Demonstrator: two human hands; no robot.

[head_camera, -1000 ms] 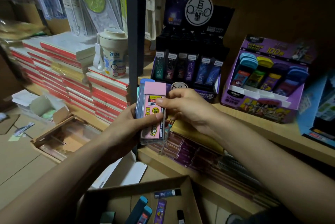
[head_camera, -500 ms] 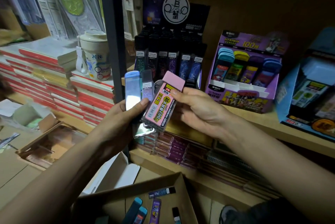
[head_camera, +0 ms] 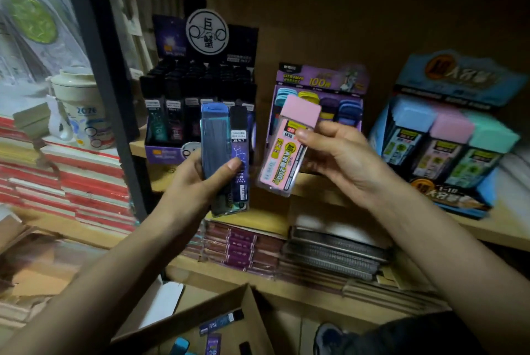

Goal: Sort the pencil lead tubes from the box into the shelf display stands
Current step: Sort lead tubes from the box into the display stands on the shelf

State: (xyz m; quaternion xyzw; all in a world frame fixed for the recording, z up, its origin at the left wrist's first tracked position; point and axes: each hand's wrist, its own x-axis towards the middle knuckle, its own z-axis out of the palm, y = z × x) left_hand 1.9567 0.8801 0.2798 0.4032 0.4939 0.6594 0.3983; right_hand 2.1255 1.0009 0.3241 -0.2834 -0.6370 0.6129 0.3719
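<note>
My left hand (head_camera: 198, 185) grips a small bunch of lead tubes: a blue-capped tube (head_camera: 215, 139) in front and a dark purple constellation tube (head_camera: 239, 159) beside it. My right hand (head_camera: 341, 159) pinches a wide pink-capped tube (head_camera: 286, 151), tilted, apart from the bunch. Three display stands sit on the shelf: a black one (head_camera: 200, 113), a purple one (head_camera: 318, 87) behind the pink tube, and a blue one (head_camera: 447, 136) with blue, pink and green tubes. The cardboard box (head_camera: 218, 311) below holds several loose tubes (head_camera: 222, 321).
A dark upright post (head_camera: 106, 90) divides the shelving. Left of it stand stacked red-and-white pads (head_camera: 71, 179) and a cream mug (head_camera: 79, 107). Stacks of flat packs (head_camera: 243, 245) fill the lower shelf. Open cartons lie at the far left.
My right hand has drawn the pink-capped tube out of the bunch and carried it right, in front of the purple stand. The view has swung right, showing the blue stand fully.
</note>
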